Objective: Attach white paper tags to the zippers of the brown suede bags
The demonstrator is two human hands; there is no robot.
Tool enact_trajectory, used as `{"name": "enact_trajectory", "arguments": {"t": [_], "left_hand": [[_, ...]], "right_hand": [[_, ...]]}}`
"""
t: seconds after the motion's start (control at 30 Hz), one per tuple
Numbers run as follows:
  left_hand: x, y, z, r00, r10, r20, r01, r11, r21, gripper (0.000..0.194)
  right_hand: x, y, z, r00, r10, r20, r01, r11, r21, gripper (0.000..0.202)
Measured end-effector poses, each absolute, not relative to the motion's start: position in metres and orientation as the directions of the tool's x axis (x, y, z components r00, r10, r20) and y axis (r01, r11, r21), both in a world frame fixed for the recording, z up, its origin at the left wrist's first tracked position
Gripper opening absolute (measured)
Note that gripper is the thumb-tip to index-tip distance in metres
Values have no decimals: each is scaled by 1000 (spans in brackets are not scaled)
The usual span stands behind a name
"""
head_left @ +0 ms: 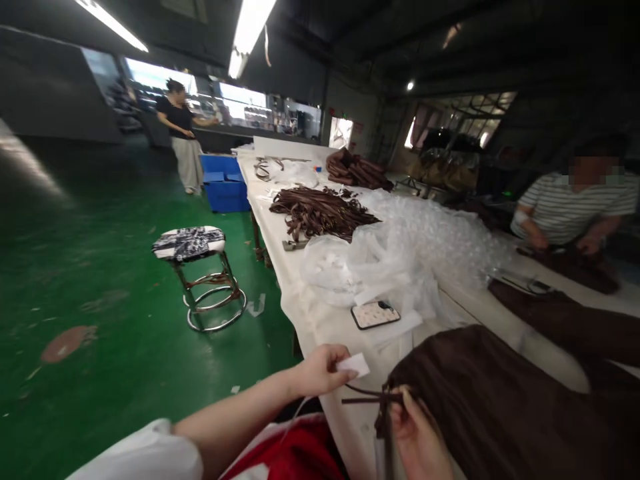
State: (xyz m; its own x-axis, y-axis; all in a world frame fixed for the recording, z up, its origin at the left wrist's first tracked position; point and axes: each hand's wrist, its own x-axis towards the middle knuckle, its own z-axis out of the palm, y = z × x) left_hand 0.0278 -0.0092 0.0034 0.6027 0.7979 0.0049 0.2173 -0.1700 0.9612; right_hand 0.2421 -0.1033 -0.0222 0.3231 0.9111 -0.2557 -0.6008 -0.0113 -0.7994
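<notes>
Between the thumb and fingers of my left hand (325, 370) is a small white paper piece (356, 365), held above the table's near edge. My right hand (417, 433) is closed on a thin dark brown strap (367, 401) at the edge of a brown bag-like item (480, 393). This item lies spread over the near right of the table. The strap's loose ends point left, toward my left hand. My right fingertips are partly hidden behind the strap and fabric.
On the white table (320, 327) are a phone (376, 315), clear plastic bags (430, 233), a pile of brown straps (325, 210) and folded brown material (355, 167). A stool (190, 243) and blue bin (226, 193) stand left. One person works at right; another stands far left.
</notes>
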Motion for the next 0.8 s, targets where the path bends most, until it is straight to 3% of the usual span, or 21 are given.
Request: {"name": "enact_trajectory", "arguments": {"t": [0.17, 0.4, 0.8], "left_hand": [[28, -9, 31, 721, 691, 38, 259, -320, 911, 39], [12, -7, 38, 797, 603, -33, 275, -314, 909, 45], [1, -10, 42, 850, 527, 0, 188, -303, 934, 42]], "right_hand": [[242, -104, -1, 308, 890, -336, -731, -5, -682, 20], [244, -106, 13, 291, 866, -406, -835, 23, -550, 33], [251, -99, 2, 324, 839, -437, -799, -4, -601, 46]]}}
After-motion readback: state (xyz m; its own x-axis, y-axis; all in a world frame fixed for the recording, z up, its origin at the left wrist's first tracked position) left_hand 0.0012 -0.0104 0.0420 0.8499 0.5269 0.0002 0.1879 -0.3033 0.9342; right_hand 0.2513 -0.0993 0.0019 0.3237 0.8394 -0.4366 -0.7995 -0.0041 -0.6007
